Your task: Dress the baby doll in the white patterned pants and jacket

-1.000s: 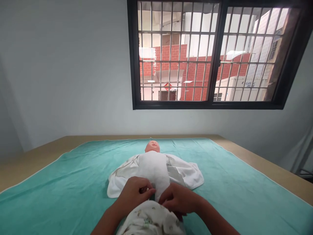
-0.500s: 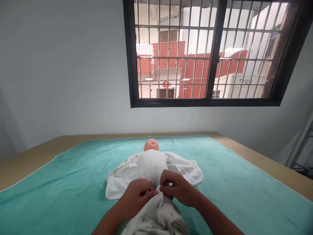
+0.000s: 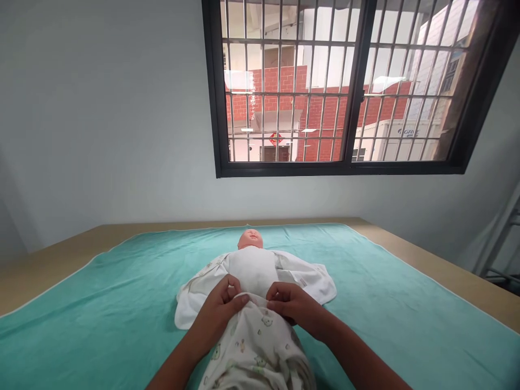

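— Where exactly is the printed garment (image 3: 255, 346) seen?

— Low in the centre of the frame it is laid over the legs of the doll (image 3: 252, 260), which is stretched out on the green blanket (image 3: 101, 303).

— And how is it held?

— Its top edge is pinched by the left hand (image 3: 221, 303) and the right hand (image 3: 290, 304), fingers closed on the cloth at the doll's waist, below the barred window (image 3: 345, 86).

baby doll (image 3: 252, 260) | supine, white body, head away | printed pants (image 3: 254, 341) | bunched over legs, waistband at belly
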Motion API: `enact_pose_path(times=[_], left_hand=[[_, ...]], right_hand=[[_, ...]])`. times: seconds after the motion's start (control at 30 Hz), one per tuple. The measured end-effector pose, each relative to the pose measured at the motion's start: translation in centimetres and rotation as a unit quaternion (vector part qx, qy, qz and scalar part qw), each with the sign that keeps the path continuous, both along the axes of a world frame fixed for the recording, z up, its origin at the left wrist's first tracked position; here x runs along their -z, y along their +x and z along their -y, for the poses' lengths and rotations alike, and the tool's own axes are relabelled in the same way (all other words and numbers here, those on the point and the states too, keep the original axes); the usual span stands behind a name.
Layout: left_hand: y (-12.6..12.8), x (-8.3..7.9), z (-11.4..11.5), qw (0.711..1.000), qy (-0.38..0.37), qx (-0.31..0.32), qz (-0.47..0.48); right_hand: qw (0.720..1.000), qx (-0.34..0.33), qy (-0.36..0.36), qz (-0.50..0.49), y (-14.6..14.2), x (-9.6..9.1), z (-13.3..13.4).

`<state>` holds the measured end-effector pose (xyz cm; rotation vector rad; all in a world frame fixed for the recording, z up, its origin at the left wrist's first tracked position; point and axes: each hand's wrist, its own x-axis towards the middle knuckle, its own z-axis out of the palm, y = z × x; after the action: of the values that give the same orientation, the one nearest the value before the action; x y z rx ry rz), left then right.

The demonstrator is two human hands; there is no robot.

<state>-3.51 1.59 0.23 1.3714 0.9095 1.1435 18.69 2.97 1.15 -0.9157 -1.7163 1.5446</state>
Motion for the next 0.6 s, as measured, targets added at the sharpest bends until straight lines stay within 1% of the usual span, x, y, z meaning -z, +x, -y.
enact_pose_path(times=[0.07,0.13,0.23,0.3,0.4,0.47,0.53,0.6], left_hand=[[-0.2,-0.5,0.3,1.0,-0.021,0.006,0.02],[-0.7,-1.3,0.7,0.997,-0.056,0.039,0.027],[-1.8,-2.1,0.8,0.992,-0.088,0.089,-0.011],[-2.8,-2.2,0.5,0.991,-0.086,0.092,-0.055],[-4.2,-1.7,-0.2,0.989,-0.08,0.07,-0.103],[-5.0,-1.1,-0.8,0.989,-0.081,0.059,-0.109],[-5.5,-0.6,-1.2,0.99,-0.077,0.048,-0.108],[-5.8,-0.2,-1.4,0.991,-0.072,0.04,-0.109]], right_hand=[[0.999,0.007,0.012,0.035,0.7,-0.5,-0.2],[0.996,-0.001,0.03,0.083,1.6,-0.8,-0.5],[0.985,-0.027,0.053,0.16,3.2,-0.9,-1.1],[0.978,-0.032,0.072,0.194,4.0,-0.7,-1.4],[0.967,-0.01,0.123,0.222,4.7,-0.2,-1.7],[0.96,0.026,0.159,0.229,4.6,0.4,-1.9],[0.945,0.101,0.2,0.237,4.1,1.3,-2.0],[0.921,0.181,0.248,0.24,3.5,2.4,-2.2]])
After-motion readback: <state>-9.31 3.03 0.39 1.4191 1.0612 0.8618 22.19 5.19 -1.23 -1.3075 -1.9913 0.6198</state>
